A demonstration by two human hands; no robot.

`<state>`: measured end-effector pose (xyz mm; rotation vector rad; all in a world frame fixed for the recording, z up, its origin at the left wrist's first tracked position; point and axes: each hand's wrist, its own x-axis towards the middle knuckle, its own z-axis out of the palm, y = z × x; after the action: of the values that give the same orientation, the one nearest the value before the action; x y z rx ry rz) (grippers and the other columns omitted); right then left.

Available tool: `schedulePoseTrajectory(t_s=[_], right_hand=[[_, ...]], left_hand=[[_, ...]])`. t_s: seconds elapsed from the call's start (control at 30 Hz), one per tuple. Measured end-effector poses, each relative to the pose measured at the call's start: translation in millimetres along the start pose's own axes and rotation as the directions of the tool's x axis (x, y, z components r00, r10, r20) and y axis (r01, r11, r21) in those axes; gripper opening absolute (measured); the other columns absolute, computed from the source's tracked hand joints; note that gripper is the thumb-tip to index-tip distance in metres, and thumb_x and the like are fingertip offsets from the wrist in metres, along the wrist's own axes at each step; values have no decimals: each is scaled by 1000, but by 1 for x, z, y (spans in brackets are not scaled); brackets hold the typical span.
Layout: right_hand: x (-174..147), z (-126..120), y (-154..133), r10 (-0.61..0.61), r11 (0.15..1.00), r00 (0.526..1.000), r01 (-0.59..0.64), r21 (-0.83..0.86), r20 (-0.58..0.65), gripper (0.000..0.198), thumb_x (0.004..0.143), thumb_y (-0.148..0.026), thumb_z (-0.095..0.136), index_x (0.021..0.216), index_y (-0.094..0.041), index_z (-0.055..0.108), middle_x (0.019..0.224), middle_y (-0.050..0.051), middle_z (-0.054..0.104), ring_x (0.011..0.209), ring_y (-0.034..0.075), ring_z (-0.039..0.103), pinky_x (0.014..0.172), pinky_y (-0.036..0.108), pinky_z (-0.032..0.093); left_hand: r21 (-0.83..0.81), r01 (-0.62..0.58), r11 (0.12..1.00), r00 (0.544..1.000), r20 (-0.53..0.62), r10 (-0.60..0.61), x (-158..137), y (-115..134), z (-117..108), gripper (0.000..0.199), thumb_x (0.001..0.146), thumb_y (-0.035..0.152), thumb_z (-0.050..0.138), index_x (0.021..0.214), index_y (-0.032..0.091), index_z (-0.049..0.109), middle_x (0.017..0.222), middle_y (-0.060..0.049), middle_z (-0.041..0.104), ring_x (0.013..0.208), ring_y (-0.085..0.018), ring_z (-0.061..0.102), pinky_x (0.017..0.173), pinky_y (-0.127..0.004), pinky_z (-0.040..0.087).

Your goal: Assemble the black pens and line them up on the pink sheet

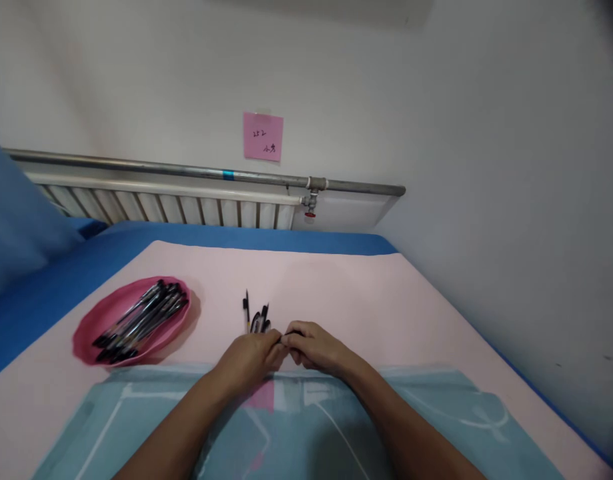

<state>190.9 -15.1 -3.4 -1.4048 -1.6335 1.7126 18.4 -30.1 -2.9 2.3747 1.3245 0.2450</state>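
Observation:
My left hand (260, 352) and my right hand (312, 347) meet above the near part of the pink surface. Both are closed, fingertips pinching a thin black pen (293, 332) between them; most of it is hidden by the fingers. Just beyond my left hand lie several loose pens (259, 322) with black caps and clear barrels, partly covered by that hand. Off to the left, a pink oval basket (81, 333) holds a pile of black-capped pens (146, 319).
A light blue patterned cloth (151, 413) lies under my forearms along the near side. The pink tabletop (346, 287) has a blue border. Behind it are a radiator (186, 207), a metal pipe (176, 168) and a pink note (263, 137) on the wall. Blue fabric (21, 220) hangs at left.

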Motion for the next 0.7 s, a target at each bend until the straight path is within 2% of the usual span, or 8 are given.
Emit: schedulePoseTrajectory(t_s=[0.23,0.33,0.4,0.47,0.53,0.6,0.7], right_hand=[[7,3,2,-11,990,998,19,141,-58,13,74,-30,51,73,-18,49,49,-7,45,34,3,33,32,16,19],[11,-1,3,20,983,992,3,186,-122,19,75,-37,52,72,-18,47,50,-7,45,33,3,32,32,16,16],[12,-4,4,41,981,989,-13,194,-141,21,74,-38,52,70,-18,46,50,-7,45,33,2,30,31,16,14],[12,-6,5,41,981,991,-15,194,-129,19,74,-35,52,70,-18,46,51,-6,46,33,2,30,31,16,14],[11,-5,5,24,982,993,-2,191,-112,15,73,-32,52,73,-18,47,53,-6,48,34,2,32,31,16,15],[10,-4,4,7,983,994,13,186,-107,12,73,-29,52,74,-17,48,54,-6,48,34,2,33,31,16,15],[8,-2,3,-1,984,993,22,178,-117,10,73,-27,50,74,-17,47,54,-6,48,34,2,33,31,16,16]], left_hand=[[51,26,998,999,-30,-25,0,-6,-11,27,88,34,32,90,23,56,79,-3,67,72,-17,61,59,-23,35],[-5,139,990,981,-134,-138,-1,-18,-24,26,88,35,35,97,24,57,84,-3,68,76,-16,62,61,-21,37],[-47,257,965,922,-287,-259,-5,-32,-36,29,88,36,34,103,24,56,90,-3,68,80,-15,61,64,-21,39],[-60,375,925,820,-445,-361,-11,-49,-49,31,88,35,34,106,22,55,93,-5,67,82,-16,61,67,-23,39],[-49,478,877,718,-553,-422,-21,-66,-62,32,88,35,34,106,20,56,97,-7,66,86,-19,59,71,-25,40],[4,579,816,656,-596,-463,-31,-82,-72,34,87,34,32,101,18,58,99,-10,64,91,-23,58,74,-30,40],[43,715,698,592,-569,-571,-42,-102,-81,38,85,35,31,95,15,61,97,-15,64,90,-30,57,70,-36,41]])
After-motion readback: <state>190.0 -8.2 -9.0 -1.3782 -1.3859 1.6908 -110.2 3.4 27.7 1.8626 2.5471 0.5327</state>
